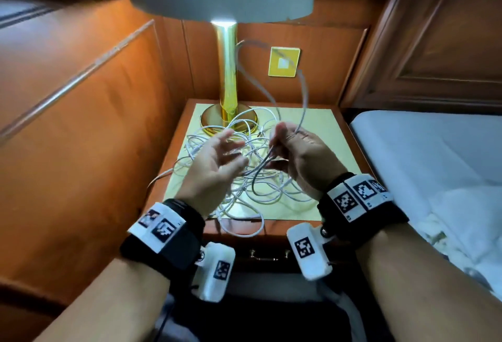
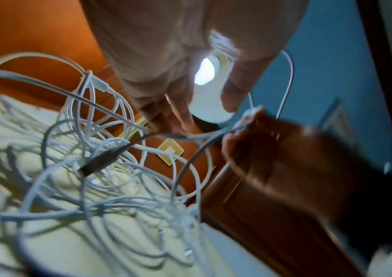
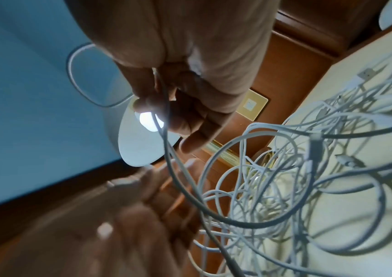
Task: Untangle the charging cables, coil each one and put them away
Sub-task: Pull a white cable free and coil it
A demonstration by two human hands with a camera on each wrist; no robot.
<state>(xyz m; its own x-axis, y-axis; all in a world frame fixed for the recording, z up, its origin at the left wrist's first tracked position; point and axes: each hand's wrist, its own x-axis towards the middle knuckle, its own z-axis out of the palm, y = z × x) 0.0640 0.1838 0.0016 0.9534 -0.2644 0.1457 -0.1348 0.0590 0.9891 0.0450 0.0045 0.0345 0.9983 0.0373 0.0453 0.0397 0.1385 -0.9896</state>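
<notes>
A tangle of thin, round white cables (image 1: 244, 167) lies in loose overlapping loops on the pale, smooth top of the small wooden desk (image 1: 326, 129), with a few loops spilling over its front and left edges. Several plug ends show in the heap, one of them a flat metal plug (image 3: 366, 74).

The right hand (image 1: 298, 156) has its fingers curled round one cable (image 1: 304, 97), which rises from the fist in a tall arch toward the wall and also drops back into the heap. The left hand (image 1: 217, 162) hovers just above the tangle with fingers spread and relaxed, gripping nothing; it is blurred in every view, so whether its fingertips brush a cable cannot be told.

A lamp (image 1: 226, 69) with a shiny brass stem, round brass base and smooth white shade stands at the back of the desk, its base partly covered by cable loops. The shade is cut off at the top. A square yellow wall plate (image 1: 284, 61) sits on the wood panelling behind. A white bed (image 1: 421, 151) is at the right. A drawer handle (image 1: 269, 254) shows below the desk front, between the wrists.
</notes>
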